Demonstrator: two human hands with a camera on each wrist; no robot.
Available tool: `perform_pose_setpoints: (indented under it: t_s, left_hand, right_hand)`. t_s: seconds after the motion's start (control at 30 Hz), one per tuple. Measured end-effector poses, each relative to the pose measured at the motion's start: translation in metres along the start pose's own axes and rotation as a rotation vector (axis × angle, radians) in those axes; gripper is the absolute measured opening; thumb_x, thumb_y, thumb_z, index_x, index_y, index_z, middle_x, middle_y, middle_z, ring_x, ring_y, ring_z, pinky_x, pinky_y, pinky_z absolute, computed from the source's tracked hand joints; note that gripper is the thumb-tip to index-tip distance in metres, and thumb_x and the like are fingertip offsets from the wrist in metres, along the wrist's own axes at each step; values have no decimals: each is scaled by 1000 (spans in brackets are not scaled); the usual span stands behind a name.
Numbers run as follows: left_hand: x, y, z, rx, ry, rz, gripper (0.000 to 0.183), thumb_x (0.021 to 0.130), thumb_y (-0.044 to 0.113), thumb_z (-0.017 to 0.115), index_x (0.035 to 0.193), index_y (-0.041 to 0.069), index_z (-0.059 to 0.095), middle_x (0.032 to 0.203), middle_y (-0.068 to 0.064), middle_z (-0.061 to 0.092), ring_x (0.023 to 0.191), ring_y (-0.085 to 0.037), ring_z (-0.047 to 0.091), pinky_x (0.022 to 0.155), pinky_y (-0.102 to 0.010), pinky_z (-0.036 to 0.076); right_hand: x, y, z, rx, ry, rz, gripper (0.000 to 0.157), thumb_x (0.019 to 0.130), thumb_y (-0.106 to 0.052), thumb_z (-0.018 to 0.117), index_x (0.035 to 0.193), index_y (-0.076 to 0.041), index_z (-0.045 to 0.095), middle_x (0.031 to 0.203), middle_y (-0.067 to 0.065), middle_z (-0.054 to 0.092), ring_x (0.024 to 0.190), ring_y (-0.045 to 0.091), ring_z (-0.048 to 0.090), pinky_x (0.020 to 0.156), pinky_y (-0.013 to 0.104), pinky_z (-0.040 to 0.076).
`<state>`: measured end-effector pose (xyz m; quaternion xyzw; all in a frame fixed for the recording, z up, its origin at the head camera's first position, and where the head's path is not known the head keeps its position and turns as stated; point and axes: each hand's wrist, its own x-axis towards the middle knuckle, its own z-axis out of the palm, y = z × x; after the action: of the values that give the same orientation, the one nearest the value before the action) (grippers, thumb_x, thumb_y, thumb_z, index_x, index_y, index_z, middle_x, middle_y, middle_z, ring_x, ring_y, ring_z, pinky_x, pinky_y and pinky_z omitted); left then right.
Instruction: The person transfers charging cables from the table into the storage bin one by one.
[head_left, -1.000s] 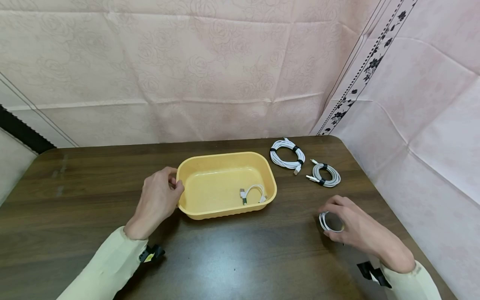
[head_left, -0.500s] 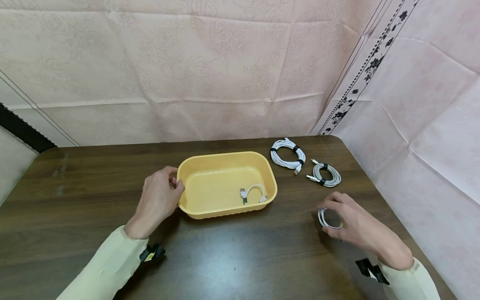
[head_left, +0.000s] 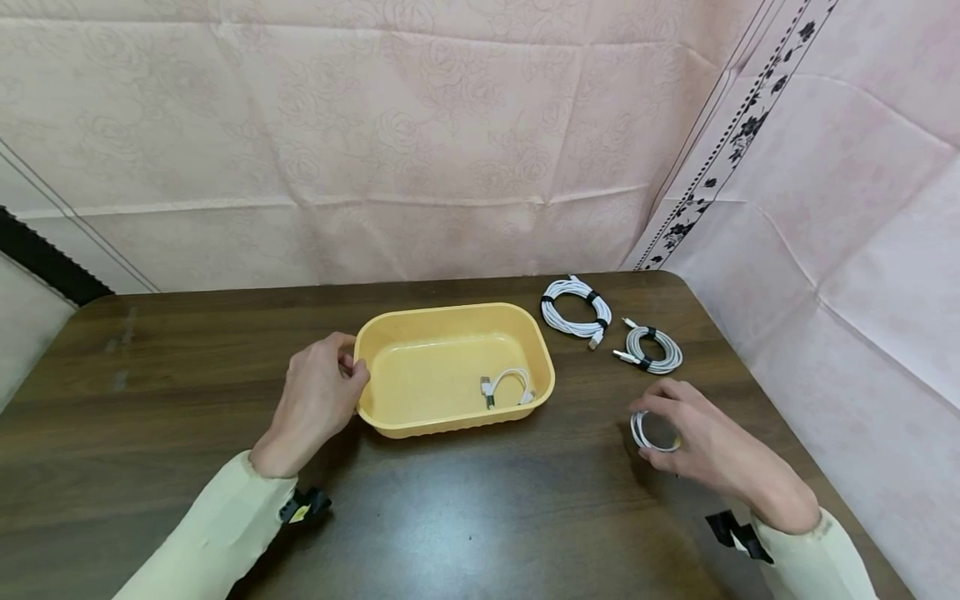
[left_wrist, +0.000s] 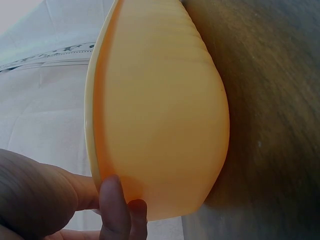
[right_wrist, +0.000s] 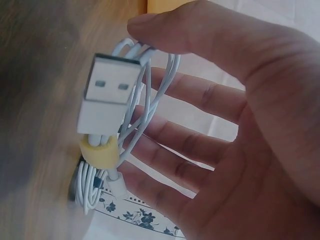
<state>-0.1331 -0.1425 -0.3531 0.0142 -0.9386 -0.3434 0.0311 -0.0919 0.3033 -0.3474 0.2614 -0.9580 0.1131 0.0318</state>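
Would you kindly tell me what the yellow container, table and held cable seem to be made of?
Yellow container: likely moulded plastic, smooth and slightly glossy, given its even colour and rounded walls.
Table: wood or wood-look laminate, semi-gloss; grain and a soft reflection show, but not which.
Held cable: probably smooth plastic or rubber sheathing, with no visible weave; its silvery USB plug looks metal.

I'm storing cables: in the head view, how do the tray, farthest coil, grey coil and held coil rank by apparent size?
1. Tray
2. Farthest coil
3. Grey coil
Held coil: unranked; the right hand partly hides it.
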Motion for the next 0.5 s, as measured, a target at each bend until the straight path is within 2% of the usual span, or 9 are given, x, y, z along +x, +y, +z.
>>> perform_pose_setpoints:
  t_s: [0.5]
  left_hand:
    - [0, 0, 0, -4, -4, -6, 40, 99, 14, 54, 133, -5, 57, 97, -15, 66, 73, -20, 62, 58, -26, 51]
  right_hand:
    - [7, -1, 1, -13, 26, -40, 38, 74, -13, 85, 110, -15, 72, 108, -4, 61, 100, 14, 57, 84, 37, 50]
